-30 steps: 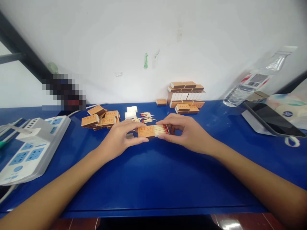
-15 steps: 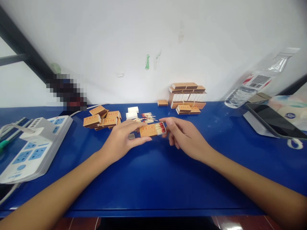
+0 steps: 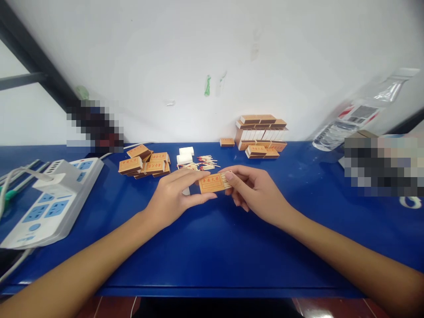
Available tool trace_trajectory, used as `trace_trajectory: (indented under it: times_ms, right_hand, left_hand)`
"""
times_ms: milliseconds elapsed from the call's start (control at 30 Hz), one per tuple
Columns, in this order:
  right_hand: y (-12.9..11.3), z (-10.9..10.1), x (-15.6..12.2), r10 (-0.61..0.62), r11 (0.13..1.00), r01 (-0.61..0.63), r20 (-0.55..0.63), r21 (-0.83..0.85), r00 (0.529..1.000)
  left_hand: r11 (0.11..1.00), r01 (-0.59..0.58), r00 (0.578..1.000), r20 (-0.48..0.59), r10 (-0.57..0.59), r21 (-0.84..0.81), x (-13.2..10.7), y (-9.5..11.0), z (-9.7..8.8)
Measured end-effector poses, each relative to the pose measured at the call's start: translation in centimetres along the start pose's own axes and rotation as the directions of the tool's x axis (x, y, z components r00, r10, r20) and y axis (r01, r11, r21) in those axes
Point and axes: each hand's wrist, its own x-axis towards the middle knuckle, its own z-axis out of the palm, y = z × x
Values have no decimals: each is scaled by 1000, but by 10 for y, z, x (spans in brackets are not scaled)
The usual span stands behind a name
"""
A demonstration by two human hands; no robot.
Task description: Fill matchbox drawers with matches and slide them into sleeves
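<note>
The left hand [image 3: 175,196] pinches the matchbox [image 3: 211,183] by its left half, thumb on the near side and fingers laid over the top and far side. The right hand [image 3: 256,192] closes on the box's right end, thumb and forefinger at the tip and the other fingers curled under. The box is held just above the table [image 3: 212,256], at its middle, lying flat with its printed face up. Its tray sticks out a little at the right end, and pale match sticks show there, packed side by side; their heads are hidden by the right hand.

Just beyond the hands lie loose matches [image 3: 202,162] with red heads. Two white trays [image 3: 185,154] sit left of them; what they hold cannot be made out. Farther left is a heap of closed boxes [image 3: 145,161]. By the far wall stands a stack of boxes [image 3: 261,132], with one single box [image 3: 227,141] just left of it. A power strip [image 3: 49,198] lies at the left edge, and a clear bottle [image 3: 357,117] leans on the wall at the far right.
</note>
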Motion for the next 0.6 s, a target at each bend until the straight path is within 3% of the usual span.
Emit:
trace_trajectory:
  times_ms: [67, 133, 233, 300, 400, 500, 600]
  right_hand:
    - [0, 1, 0, -6, 1000, 6, 0, 24, 1000]
    - [1, 1, 0, -30, 999, 31, -23, 37, 999]
    - [2, 3, -1, -51, 997, 54, -72, 49, 996]
    - [2, 6, -3, -57, 997, 61, -97, 47, 994]
    - [2, 12, -6, -78, 997, 80, -111, 18, 991]
    - [2, 20, -12, -91, 996, 92, -85, 0, 992]
    - [5, 28, -19, -117, 993, 117, -56, 0, 991]
  left_hand:
    - [997, 66, 998, -10, -66, -43, 1, 2, 1]
    - [963, 228, 974, 41, -224, -145, 2, 5, 2]
    - [787, 516, 854, 264, -447, -339, 3, 11, 4]
    - [686, 600, 796, 388, -464, -412, 3, 16, 5]
    - [661, 593, 801, 423, -424, -460, 2, 23, 7]
    - [688, 539, 838, 396, -377, -486, 0, 29, 9]
    - [715, 523, 842, 409, -351, -463, 0, 35, 10]
